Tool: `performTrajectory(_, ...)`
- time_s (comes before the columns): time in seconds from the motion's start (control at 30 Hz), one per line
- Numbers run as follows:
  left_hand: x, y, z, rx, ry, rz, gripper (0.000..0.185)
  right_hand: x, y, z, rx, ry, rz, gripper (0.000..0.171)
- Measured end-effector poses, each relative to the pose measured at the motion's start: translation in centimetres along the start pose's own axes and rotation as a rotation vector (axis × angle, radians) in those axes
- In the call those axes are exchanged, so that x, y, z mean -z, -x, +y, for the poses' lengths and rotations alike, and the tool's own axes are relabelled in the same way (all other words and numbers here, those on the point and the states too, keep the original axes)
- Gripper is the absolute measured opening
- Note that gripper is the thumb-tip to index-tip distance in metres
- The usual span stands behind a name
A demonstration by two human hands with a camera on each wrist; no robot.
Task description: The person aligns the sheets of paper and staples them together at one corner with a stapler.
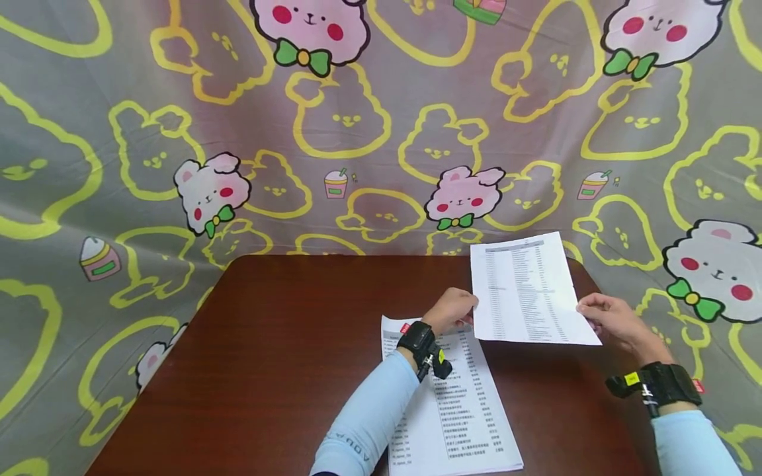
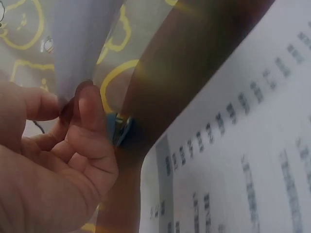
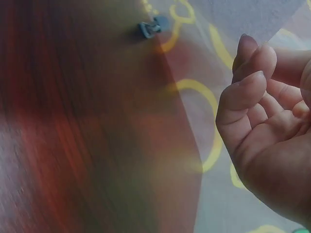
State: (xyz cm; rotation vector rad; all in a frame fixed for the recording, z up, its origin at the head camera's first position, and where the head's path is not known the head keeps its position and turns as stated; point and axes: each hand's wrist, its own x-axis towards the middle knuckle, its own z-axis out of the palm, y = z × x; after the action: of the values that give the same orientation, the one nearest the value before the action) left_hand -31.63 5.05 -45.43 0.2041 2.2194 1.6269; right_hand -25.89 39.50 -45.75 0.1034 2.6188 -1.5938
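Note:
A printed sheet [image 1: 526,291] is held up, tilted, over the far right of the dark brown table [image 1: 286,344]. My left hand [image 1: 470,307] pinches its left edge between thumb and forefinger; the left wrist view shows this pinch [image 2: 70,99] on the sheet [image 2: 82,39] up close. My right hand [image 1: 586,309] holds the right edge, and in the right wrist view its curled fingers [image 3: 248,87] sit just under the sheet [image 3: 243,19]. A second printed sheet [image 1: 452,410] lies flat on the table under my left forearm.
A small blue clip [image 2: 120,128] lies on the table near its far edge, also seen in the right wrist view as the clip [image 3: 151,26]. A grey cloth with yellow and pink bunny prints [image 1: 357,132] hangs behind and around the table.

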Motion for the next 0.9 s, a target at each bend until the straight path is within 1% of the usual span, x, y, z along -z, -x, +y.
performTrajectory(0.1, 0.8, 0.3, -0.2, -0.001, -0.029, 0.007, 0.021, -0.7, -0.3, -0.2, 0.005, -0.006, -0.009, 0.042)
performTrajectory(0.2, 1.6, 0.6, -0.4, -0.007, -0.043, -0.006, 0.021, -1.2, -0.5, -0.3, 0.013, -0.016, -0.023, 0.043)
performTrajectory(0.37, 2.8, 1.5, -0.8, -0.006, -0.086, -0.008, 0.021, -2.1, -1.1, -0.6, 0.016, -0.026, -0.082, 0.045)
performTrajectory(0.47, 3.7, 1.9, -0.8, -0.010, -0.113, -0.008, 0.021, -2.7, -1.5, -0.9, 0.006, -0.013, -0.101, 0.045)
performTrajectory(0.67, 5.2, 2.5, -0.9, -0.025, -0.110, -0.025, 0.021, -3.6, -2.0, -2.0, 0.004, -0.014, -0.120, 0.045)
performTrajectory(0.9, 6.4, 2.9, -1.2, -0.029, -0.119, -0.016, 0.021, -4.0, -2.2, -3.1, 0.007, -0.024, -0.121, 0.046)
